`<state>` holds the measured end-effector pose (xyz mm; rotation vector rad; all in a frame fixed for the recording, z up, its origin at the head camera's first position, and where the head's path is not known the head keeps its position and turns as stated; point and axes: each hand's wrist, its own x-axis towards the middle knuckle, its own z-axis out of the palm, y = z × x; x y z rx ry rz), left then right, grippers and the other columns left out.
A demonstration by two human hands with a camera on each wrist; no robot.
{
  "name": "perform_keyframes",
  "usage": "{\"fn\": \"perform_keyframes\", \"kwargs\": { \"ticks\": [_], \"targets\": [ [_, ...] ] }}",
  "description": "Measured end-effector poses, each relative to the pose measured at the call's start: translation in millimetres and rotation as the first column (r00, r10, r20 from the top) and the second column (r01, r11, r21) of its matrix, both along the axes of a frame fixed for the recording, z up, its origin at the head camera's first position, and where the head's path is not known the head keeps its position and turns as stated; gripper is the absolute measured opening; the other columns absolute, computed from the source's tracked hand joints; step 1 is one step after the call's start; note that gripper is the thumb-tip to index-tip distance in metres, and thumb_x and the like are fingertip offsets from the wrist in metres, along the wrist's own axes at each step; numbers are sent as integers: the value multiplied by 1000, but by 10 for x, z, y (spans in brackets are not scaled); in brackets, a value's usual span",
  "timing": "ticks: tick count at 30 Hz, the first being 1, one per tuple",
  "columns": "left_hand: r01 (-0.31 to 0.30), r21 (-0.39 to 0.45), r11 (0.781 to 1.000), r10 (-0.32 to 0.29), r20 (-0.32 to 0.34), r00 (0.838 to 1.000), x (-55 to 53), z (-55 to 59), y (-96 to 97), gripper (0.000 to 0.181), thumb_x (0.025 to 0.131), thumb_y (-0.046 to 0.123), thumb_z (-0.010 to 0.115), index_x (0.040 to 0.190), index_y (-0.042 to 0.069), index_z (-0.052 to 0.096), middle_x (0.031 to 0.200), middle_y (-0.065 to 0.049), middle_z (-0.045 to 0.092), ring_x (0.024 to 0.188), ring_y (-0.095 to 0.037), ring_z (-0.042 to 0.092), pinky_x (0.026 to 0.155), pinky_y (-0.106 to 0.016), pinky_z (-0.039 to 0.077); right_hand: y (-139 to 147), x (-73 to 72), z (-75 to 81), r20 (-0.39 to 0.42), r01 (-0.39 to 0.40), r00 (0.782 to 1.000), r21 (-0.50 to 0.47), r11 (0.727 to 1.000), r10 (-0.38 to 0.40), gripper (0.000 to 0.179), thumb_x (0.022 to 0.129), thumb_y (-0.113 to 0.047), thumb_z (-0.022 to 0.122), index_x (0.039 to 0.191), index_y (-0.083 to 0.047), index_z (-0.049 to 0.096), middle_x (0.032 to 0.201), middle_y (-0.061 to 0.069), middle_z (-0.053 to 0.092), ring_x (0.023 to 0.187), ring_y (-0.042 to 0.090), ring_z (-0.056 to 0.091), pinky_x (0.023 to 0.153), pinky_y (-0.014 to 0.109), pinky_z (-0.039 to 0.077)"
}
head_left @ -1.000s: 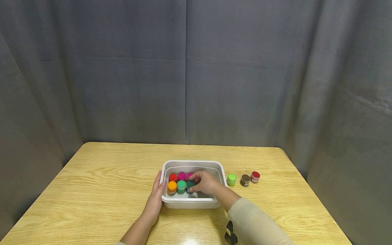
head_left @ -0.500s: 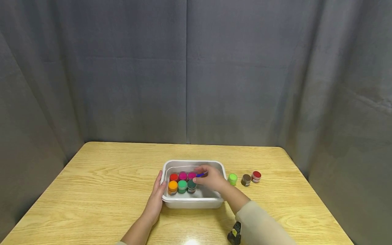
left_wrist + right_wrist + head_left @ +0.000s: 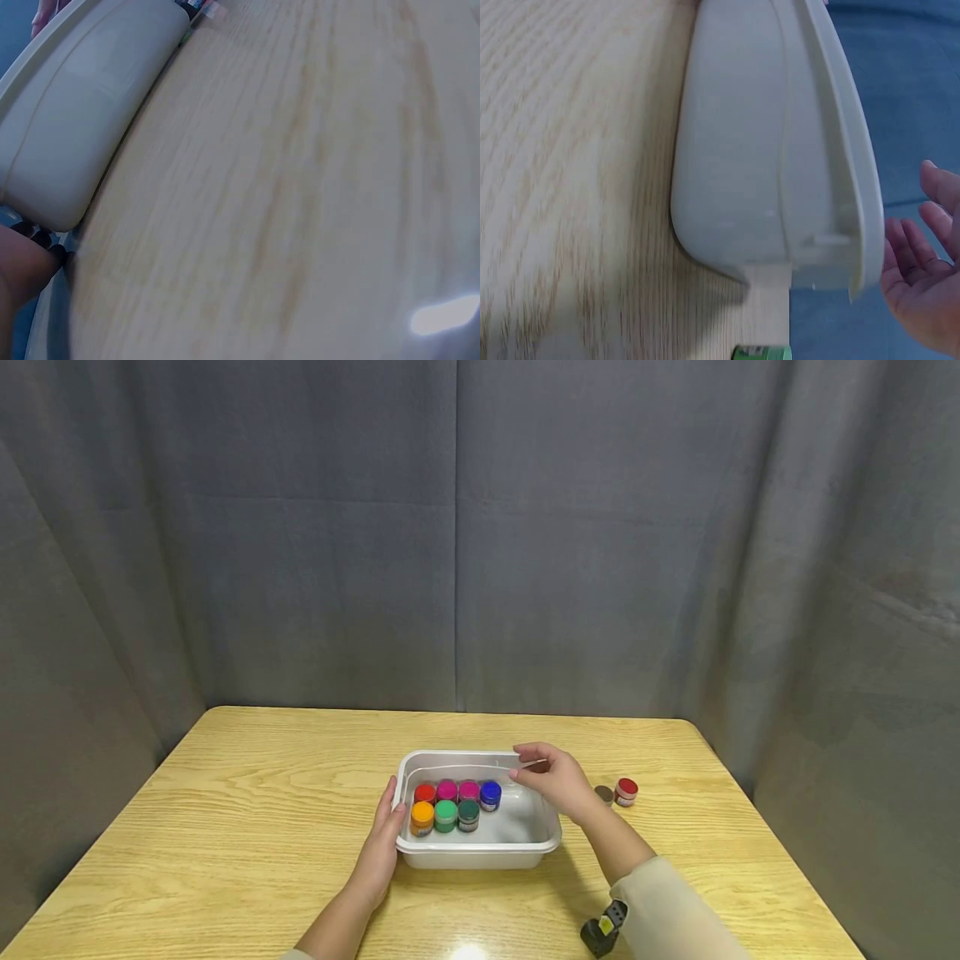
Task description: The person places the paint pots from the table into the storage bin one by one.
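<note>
A white plastic tub (image 3: 480,861) holds small paint jars in two rows. The back row has a red-orange jar (image 3: 424,793), two magenta jars (image 3: 457,790) and a blue jar (image 3: 491,795). In front stand an orange jar (image 3: 422,816), a light green jar (image 3: 446,815) and a dark green jar (image 3: 468,815). My left hand (image 3: 375,856) grips the tub's left end, thumb by the rim. Over the right back rim is my right hand (image 3: 558,781), its fingers loosely bent around nothing. A green jar (image 3: 761,353) stands beyond the tub's end in the right wrist view.
On the wooden table (image 3: 247,827), right of the tub, stand a brown jar (image 3: 603,795), partly behind my right hand, and a red jar (image 3: 626,791). Grey curtains (image 3: 337,568) hang behind and at both sides. A black wrist device (image 3: 603,929) sits under my right sleeve.
My right hand let go of the blue jar in the back row, beside the magenta ones, then rose and moved right to the tub's rim. My left hand stays put.
</note>
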<state>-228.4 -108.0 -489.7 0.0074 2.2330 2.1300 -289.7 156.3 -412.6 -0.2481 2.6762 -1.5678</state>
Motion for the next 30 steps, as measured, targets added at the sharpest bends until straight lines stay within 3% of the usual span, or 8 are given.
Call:
{"fn": "perform_keyframes", "kwargs": {
  "ticks": [11, 18, 30],
  "targets": [
    [-4, 0, 1000, 4, 0, 1000, 5, 4, 8, 60, 105, 35, 30, 159, 26, 5, 167, -12, 2, 151, -44, 0, 115, -72, 2, 376, 39, -58, -15, 137, 990, -44, 990, -138, 44, 91, -20, 70, 131, -7, 59, 128, 18, 61, 121, 31, 57, 100, 44, 52],
    [-8, 2, 1000, 8, 1, 1000, 10, 4, 11, 60, 106, 35, 30, 159, 26, 6, 166, -13, 2, 151, -45, 2, 115, -72, 3, 524, 100, -233, 17, 204, 979, -41, 978, -204, 53, 91, -23, 69, 138, -5, 52, 142, 21, 51, 134, 38, 46, 108, 54, 43],
    [-9, -12, 1000, 9, 2, 1000, 4, 3, 10, 60, 105, 36, 30, 159, 25, 5, 166, -14, 2, 151, -45, 0, 114, -73, 2, 611, 123, -566, 5, 232, 973, -50, 971, -232, 53, 92, -12, 66, 138, 6, 47, 143, 28, 47, 134, 44, 44, 113, 53, 38]
  ]
}}
